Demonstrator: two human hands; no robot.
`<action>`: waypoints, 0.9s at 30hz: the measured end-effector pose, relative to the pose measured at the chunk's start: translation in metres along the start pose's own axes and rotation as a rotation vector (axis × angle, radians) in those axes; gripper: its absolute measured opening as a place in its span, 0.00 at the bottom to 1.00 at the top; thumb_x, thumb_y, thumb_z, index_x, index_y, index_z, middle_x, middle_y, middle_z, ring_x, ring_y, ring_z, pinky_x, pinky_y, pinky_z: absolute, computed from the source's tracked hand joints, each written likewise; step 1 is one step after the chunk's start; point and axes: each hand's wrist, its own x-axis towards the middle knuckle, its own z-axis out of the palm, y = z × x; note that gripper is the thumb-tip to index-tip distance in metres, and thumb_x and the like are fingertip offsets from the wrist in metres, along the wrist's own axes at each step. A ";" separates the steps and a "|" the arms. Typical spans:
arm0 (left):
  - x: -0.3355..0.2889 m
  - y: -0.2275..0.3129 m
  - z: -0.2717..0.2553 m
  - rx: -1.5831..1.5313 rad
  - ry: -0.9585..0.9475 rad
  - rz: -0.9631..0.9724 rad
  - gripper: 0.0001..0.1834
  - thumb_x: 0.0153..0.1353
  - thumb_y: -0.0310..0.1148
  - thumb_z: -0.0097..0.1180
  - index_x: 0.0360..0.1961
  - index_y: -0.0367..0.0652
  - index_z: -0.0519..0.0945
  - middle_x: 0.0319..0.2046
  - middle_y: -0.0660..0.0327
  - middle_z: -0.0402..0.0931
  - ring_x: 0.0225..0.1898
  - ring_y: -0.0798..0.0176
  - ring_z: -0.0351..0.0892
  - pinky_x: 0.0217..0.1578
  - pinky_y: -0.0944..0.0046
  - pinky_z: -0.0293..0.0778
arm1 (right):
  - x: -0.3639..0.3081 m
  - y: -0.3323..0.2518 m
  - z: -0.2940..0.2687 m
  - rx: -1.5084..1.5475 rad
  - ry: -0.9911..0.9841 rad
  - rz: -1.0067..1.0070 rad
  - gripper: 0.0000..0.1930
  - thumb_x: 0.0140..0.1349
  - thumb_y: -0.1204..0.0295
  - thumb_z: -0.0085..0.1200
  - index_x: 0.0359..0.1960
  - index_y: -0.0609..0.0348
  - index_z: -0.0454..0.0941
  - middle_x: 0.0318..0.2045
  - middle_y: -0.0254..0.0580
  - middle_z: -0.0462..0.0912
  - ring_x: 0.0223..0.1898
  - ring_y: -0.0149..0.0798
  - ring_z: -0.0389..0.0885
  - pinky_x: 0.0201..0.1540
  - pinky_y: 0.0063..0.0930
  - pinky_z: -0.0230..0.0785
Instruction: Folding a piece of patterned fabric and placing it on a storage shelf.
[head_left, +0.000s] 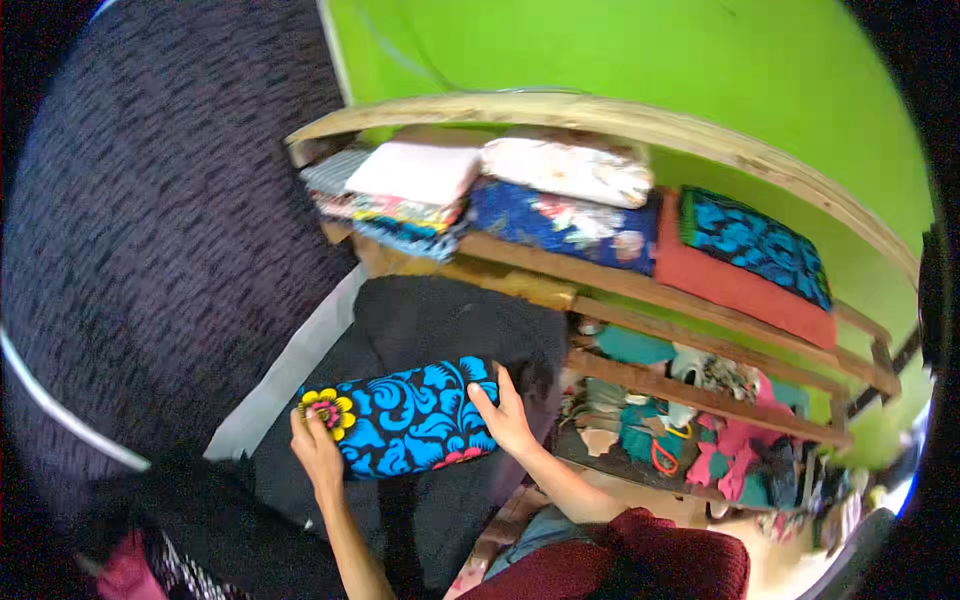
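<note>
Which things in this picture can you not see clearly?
- Head view: fingertips of the left hand, tucked under the folded black cloth with blue swirls.
- Small items in the lower wooden shelf: blurred, too small.
- Dark draped surface under the cloth: unclear what it covers.
</note>
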 end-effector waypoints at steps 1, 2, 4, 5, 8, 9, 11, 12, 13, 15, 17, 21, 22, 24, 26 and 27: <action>0.001 0.015 -0.002 -0.056 0.008 0.056 0.14 0.63 0.35 0.38 0.32 0.31 0.67 0.22 0.52 0.72 0.25 0.61 0.70 0.26 0.61 0.65 | -0.003 -0.018 -0.010 0.035 0.020 -0.018 0.28 0.58 0.59 0.50 0.54 0.64 0.58 0.43 0.54 0.74 0.47 0.43 0.73 0.50 0.31 0.62; -0.002 0.035 -0.003 -0.122 -0.053 0.010 0.15 0.63 0.36 0.38 0.34 0.31 0.67 0.25 0.54 0.71 0.28 0.61 0.70 0.31 0.62 0.66 | -0.008 -0.039 -0.028 -0.075 0.074 0.004 0.29 0.58 0.61 0.50 0.55 0.65 0.56 0.43 0.53 0.74 0.47 0.42 0.72 0.51 0.30 0.61; -0.007 0.070 0.000 -0.190 -0.120 0.027 0.16 0.64 0.37 0.38 0.36 0.31 0.67 0.28 0.53 0.71 0.31 0.61 0.70 0.34 0.63 0.65 | -0.013 -0.070 -0.061 -0.047 0.152 -0.047 0.29 0.58 0.62 0.50 0.56 0.66 0.55 0.46 0.53 0.70 0.50 0.39 0.68 0.54 0.29 0.57; -0.010 0.084 0.009 -0.246 -0.178 0.018 0.17 0.64 0.38 0.38 0.39 0.31 0.67 0.31 0.52 0.71 0.35 0.61 0.70 0.38 0.64 0.65 | -0.015 -0.078 -0.082 -0.051 0.202 -0.059 0.29 0.58 0.62 0.50 0.56 0.66 0.55 0.48 0.53 0.69 0.51 0.39 0.66 0.55 0.29 0.55; -0.018 0.142 0.050 -0.435 -0.514 0.043 0.20 0.64 0.41 0.40 0.46 0.33 0.64 0.40 0.55 0.69 0.42 0.64 0.67 0.45 0.67 0.62 | -0.013 -0.103 -0.155 -0.058 0.328 -0.025 0.29 0.58 0.62 0.49 0.56 0.68 0.55 0.52 0.52 0.65 0.54 0.40 0.62 0.57 0.30 0.52; -0.019 0.162 0.068 -0.491 -0.613 0.066 0.19 0.63 0.40 0.43 0.47 0.34 0.63 0.40 0.57 0.68 0.42 0.66 0.66 0.45 0.67 0.62 | -0.008 -0.106 -0.185 -0.221 0.397 -0.109 0.29 0.59 0.62 0.48 0.56 0.68 0.55 0.52 0.51 0.64 0.55 0.39 0.61 0.58 0.30 0.50; -0.023 0.179 0.104 -0.723 -0.841 0.071 0.19 0.60 0.35 0.49 0.48 0.37 0.62 0.40 0.60 0.68 0.42 0.68 0.65 0.45 0.68 0.62 | -0.007 -0.121 -0.229 -0.257 0.459 -0.138 0.26 0.60 0.66 0.45 0.56 0.67 0.55 0.53 0.49 0.63 0.56 0.39 0.59 0.59 0.28 0.47; -0.025 0.195 0.122 -0.713 -0.927 0.119 0.19 0.58 0.32 0.51 0.48 0.38 0.61 0.41 0.62 0.67 0.43 0.69 0.64 0.47 0.69 0.61 | -0.008 -0.130 -0.253 -0.253 0.512 -0.161 0.25 0.60 0.68 0.44 0.56 0.67 0.55 0.53 0.48 0.63 0.56 0.38 0.59 0.59 0.28 0.47; -0.030 0.206 0.141 -0.757 -0.937 0.172 0.19 0.59 0.32 0.49 0.49 0.37 0.61 0.43 0.61 0.66 0.46 0.69 0.63 0.49 0.69 0.59 | -0.008 -0.139 -0.274 -0.240 0.550 -0.189 0.24 0.60 0.71 0.42 0.56 0.66 0.55 0.53 0.48 0.63 0.56 0.38 0.58 0.59 0.27 0.46; -0.034 0.245 0.174 -0.824 -1.021 0.224 0.21 0.60 0.33 0.49 0.51 0.37 0.60 0.44 0.61 0.65 0.48 0.69 0.62 0.51 0.69 0.57 | -0.002 -0.145 -0.325 -0.265 0.613 -0.242 0.21 0.60 0.72 0.41 0.55 0.66 0.58 0.51 0.45 0.65 0.54 0.36 0.60 0.58 0.26 0.49; -0.032 0.274 0.217 -0.807 -1.048 0.342 0.23 0.60 0.33 0.49 0.53 0.36 0.59 0.48 0.59 0.64 0.49 0.69 0.61 0.52 0.69 0.56 | 0.012 -0.166 -0.359 -0.310 0.682 -0.218 0.21 0.61 0.69 0.43 0.53 0.67 0.60 0.50 0.46 0.66 0.53 0.35 0.61 0.57 0.26 0.50; -0.031 0.332 0.303 -0.844 -1.076 0.347 0.23 0.60 0.38 0.50 0.50 0.33 0.64 0.46 0.58 0.69 0.46 0.70 0.64 0.50 0.69 0.58 | 0.057 -0.179 -0.446 -0.406 0.639 -0.296 0.23 0.61 0.65 0.45 0.53 0.67 0.60 0.50 0.47 0.67 0.53 0.37 0.62 0.57 0.26 0.51; -0.032 0.343 0.321 -0.861 -1.096 0.283 0.22 0.59 0.41 0.51 0.47 0.32 0.69 0.42 0.58 0.72 0.45 0.69 0.66 0.49 0.69 0.59 | 0.071 -0.178 -0.467 -0.422 0.643 -0.202 0.24 0.61 0.64 0.45 0.54 0.67 0.60 0.51 0.48 0.67 0.54 0.38 0.62 0.57 0.26 0.51; -0.032 0.368 0.339 -0.607 -1.109 0.189 0.26 0.58 0.43 0.51 0.48 0.30 0.69 0.43 0.55 0.72 0.46 0.67 0.66 0.49 0.69 0.60 | 0.088 -0.173 -0.499 -0.449 0.667 -0.103 0.25 0.61 0.63 0.45 0.55 0.67 0.59 0.53 0.48 0.66 0.55 0.38 0.61 0.57 0.26 0.51; -0.004 0.342 0.386 -0.650 -0.967 0.341 0.30 0.56 0.46 0.52 0.51 0.31 0.66 0.48 0.48 0.70 0.49 0.58 0.69 0.50 0.65 0.60 | 0.120 -0.169 -0.490 -0.562 0.569 -0.149 0.26 0.61 0.60 0.44 0.56 0.64 0.59 0.55 0.50 0.65 0.58 0.42 0.61 0.58 0.28 0.51; -0.007 0.345 0.395 -0.579 -0.776 0.508 0.28 0.56 0.46 0.51 0.52 0.36 0.67 0.50 0.44 0.67 0.52 0.50 0.67 0.51 0.62 0.61 | 0.125 -0.167 -0.497 -0.566 0.577 -0.145 0.26 0.61 0.60 0.44 0.56 0.64 0.59 0.55 0.50 0.65 0.58 0.42 0.61 0.58 0.28 0.51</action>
